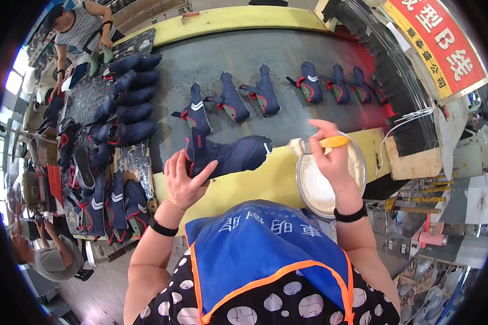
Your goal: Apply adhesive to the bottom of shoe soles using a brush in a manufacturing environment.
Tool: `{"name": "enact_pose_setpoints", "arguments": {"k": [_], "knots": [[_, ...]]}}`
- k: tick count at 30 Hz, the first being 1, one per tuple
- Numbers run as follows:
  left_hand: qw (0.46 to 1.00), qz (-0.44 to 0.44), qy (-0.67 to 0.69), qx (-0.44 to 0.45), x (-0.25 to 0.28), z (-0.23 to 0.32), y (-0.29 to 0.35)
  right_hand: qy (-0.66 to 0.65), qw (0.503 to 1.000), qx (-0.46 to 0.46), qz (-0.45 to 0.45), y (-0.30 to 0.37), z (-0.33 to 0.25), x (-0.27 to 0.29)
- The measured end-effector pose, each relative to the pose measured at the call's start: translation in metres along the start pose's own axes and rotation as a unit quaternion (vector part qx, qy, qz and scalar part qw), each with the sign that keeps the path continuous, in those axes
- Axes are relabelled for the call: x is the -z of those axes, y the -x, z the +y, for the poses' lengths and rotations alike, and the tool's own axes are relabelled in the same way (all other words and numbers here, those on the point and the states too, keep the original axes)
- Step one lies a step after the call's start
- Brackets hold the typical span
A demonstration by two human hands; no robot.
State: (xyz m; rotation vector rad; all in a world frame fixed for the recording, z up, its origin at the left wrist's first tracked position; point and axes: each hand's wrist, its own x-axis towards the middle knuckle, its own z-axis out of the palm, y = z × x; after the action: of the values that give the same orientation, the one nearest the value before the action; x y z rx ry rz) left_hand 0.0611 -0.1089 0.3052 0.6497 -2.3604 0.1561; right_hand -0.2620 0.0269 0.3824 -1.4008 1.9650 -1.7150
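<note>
My left hand (184, 179) grips a navy shoe upper (233, 156) with red lining at its collar end, thumb on top. The upper lies sideways over the near yellow ledge, its toe to the right with a white smear at the tip. In my right hand (333, 162) is a brush (335, 142) with a yellow handle. Its whitish bristles point left, a little apart from the toe. Under that hand stands a round metal bowl (303, 197), coated inside with white paste. My wrist hides part of the bowl.
Beyond the yellow ledge (228, 197) runs a grey conveyor belt (222, 49) with several shoe uppers (264, 95) in a row. A rack of more dark uppers (135, 114) stands at left. Two people (81, 24) work nearby. At right are a dark-curtained machine (377, 59) and a white cable (404, 116).
</note>
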Motion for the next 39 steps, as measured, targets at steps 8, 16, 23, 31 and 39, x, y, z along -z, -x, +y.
{"name": "enact_pose_setpoints", "arguments": {"k": [8, 16, 23, 31, 39], "knots": [[0.997, 0.021, 0.079, -0.006, 0.012, -0.011, -0.009, 0.013, 0.931, -0.060, -0.359, -0.007, -0.036, -0.018], [0.990, 0.039, 0.127, 0.041, 0.018, 0.015, -0.015, -0.014, 0.933, -0.011, -0.360, 0.000, -0.047, -0.011], [0.986, 0.013, 0.154, 0.059, 0.027, 0.036, -0.025, -0.059, 0.920, 0.013, -0.387, 0.001, -0.042, 0.009], [0.972, 0.018, 0.198, 0.126, 0.033, 0.059, -0.026, -0.198, 0.898, -0.007, -0.394, 0.005, -0.031, 0.014], [0.502, 0.021, 0.731, 0.462, 0.036, 0.076, -0.055, 0.011, 0.926, 0.094, -0.366, -0.011, -0.047, -0.006]]}}
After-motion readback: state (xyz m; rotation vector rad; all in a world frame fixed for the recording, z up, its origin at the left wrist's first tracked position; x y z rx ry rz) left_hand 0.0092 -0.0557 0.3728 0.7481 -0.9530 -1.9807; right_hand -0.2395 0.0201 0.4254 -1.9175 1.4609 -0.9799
